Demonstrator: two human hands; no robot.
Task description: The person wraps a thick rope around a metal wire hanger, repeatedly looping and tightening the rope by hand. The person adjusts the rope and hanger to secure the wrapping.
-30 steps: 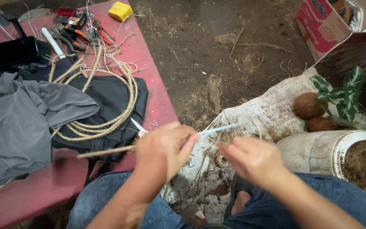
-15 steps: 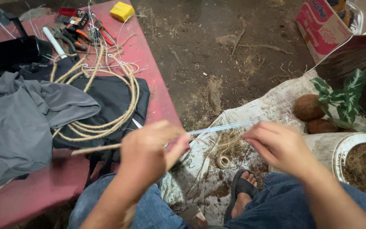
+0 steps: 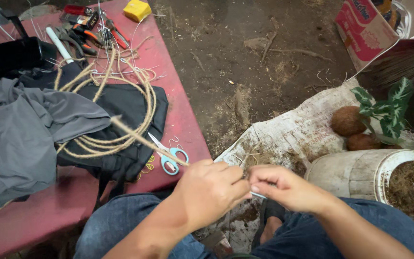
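Pink-red cardboard box with white printed panel (image 3: 367, 31), top right on the dirt floor, tilted, flaps open, partly cut by the frame edge. Small yellow rectangular pack (image 3: 137, 9) at the far end of the red worktop (image 3: 178, 110), near the tools. White printed woven sack (image 3: 293, 129) spread flat on the floor under the pots. No screens.
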